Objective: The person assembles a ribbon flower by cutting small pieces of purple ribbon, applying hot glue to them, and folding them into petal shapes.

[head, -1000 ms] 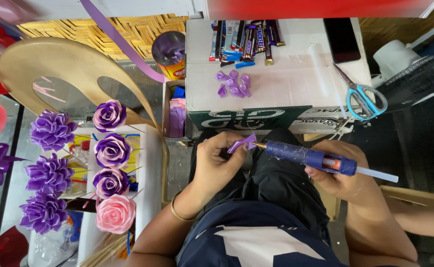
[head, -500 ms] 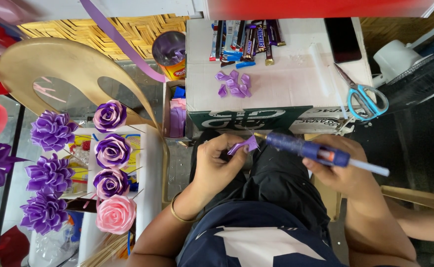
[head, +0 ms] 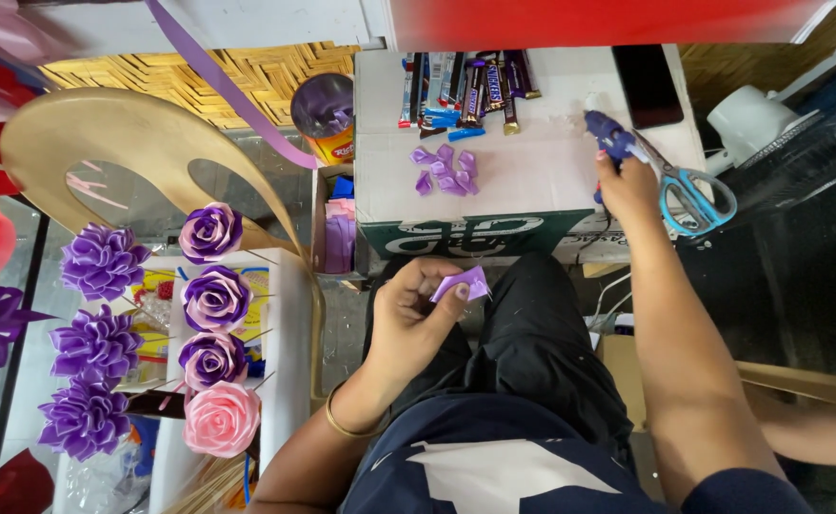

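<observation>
My left hand [head: 416, 309] pinches a small folded purple ribbon petal [head: 464, 284] above my lap. My right hand [head: 626, 181] is stretched forward onto the white box top [head: 532, 181], gripping a blue glue gun [head: 610, 139] whose tip rests near the box's right side. A little pile of purple ribbon petals [head: 445, 169] lies in the middle of the box top, left of the glue gun. Blue-handled scissors [head: 689, 195] lie just right of my right hand.
Wrapped chocolate bars [head: 466, 88] and a black phone [head: 646, 86] lie at the back of the box. A ribbon spool [head: 325, 107] stands to its left. Purple ribbon roses [head: 210, 297], a pink rose [head: 220, 417] and purple bows [head: 104, 262] fill the left side. A white fan [head: 799, 124] stands right.
My right hand has carried the glue gun from over my lap forward and onto the box top. My left hand still holds the purple petal, now turned flatter.
</observation>
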